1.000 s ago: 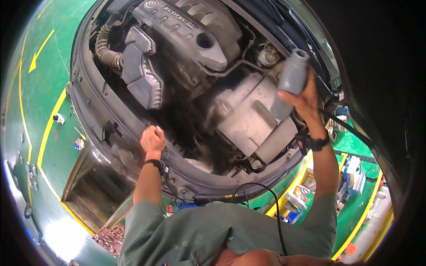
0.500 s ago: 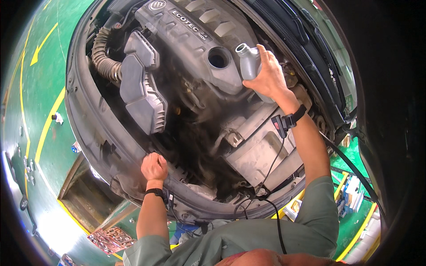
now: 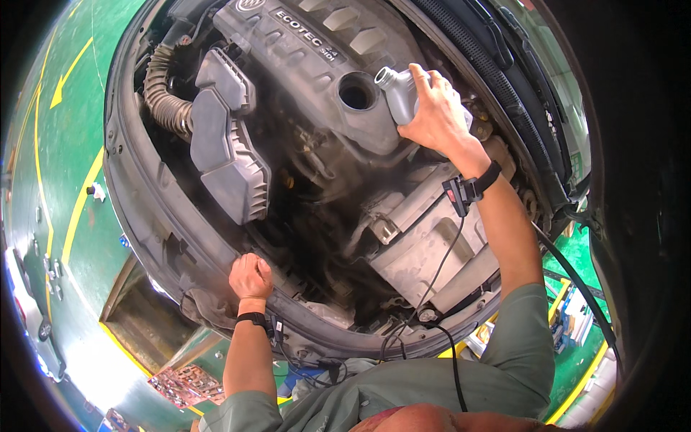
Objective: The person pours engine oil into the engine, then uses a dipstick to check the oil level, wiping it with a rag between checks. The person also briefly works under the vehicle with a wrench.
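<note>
My right hand (image 3: 440, 114) is wrapped round a grey plastic oil bottle (image 3: 398, 99). The bottle is uncapped and tilted, its threaded neck pointing left, just right of and above the round opening (image 3: 356, 93) in the dark grey engine cover (image 3: 306, 68). Neck and opening are apart, and no liquid shows coming out. My left hand (image 3: 251, 276) is a closed fist resting at the front edge of the car's engine bay (image 3: 205, 252); whatever may be inside it is hidden.
Left of the engine sit a black air filter box (image 3: 219, 147) and a ribbed intake hose (image 3: 167, 101). A grey box-like cover (image 3: 432, 248) lies below my right forearm. A cable hangs from the right wrist device (image 3: 464, 194). Right of me stands a yellow-edged cart (image 3: 568, 324).
My right hand has tipped the bottle further left, bringing its mouth closer to the opening. My left fist stays at the front edge.
</note>
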### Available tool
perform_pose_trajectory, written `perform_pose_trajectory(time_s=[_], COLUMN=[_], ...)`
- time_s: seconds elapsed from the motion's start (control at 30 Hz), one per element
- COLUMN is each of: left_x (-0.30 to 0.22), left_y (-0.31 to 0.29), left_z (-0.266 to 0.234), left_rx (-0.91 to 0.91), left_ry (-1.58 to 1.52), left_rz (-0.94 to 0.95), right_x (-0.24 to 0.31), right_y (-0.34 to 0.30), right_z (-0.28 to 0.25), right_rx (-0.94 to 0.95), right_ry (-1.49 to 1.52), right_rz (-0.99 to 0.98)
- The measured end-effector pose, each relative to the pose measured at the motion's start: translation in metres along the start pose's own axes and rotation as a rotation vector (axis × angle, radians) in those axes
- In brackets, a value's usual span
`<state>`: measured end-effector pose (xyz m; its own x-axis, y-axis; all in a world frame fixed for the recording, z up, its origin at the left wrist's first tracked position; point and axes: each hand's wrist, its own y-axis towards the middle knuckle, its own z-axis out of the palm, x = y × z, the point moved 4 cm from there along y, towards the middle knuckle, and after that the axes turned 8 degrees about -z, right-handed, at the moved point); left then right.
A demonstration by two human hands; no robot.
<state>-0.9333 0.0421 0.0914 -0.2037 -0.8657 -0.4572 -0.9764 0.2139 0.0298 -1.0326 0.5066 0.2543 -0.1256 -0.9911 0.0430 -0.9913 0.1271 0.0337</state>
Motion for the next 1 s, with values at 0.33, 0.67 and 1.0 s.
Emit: perform_pose_trajectory(time_s=[0.33, 0.67, 1.0], left_x=[0.0015, 0.0011, 0.0012], left_y=[0.0002, 0.0001, 0.0001], left_z=[0.0002, 0.0001, 0.0001], left_rx=[-0.013, 0.017, 0.052], left_ry=[0.023, 0.009, 0.009], left_rz=[0.020, 0.013, -0.024], right_x=[0.0055, 0.0070, 0.0080], right_y=[-0.0011, -0.0015, -0.0013], right_z=[0.0023, 0.0027, 0.0056], right_rx=[0.008, -0.009, -0.017], right_ry=[-0.064, -0.081, -0.116], right_rz=[-0.009, -0.058, -0.076])
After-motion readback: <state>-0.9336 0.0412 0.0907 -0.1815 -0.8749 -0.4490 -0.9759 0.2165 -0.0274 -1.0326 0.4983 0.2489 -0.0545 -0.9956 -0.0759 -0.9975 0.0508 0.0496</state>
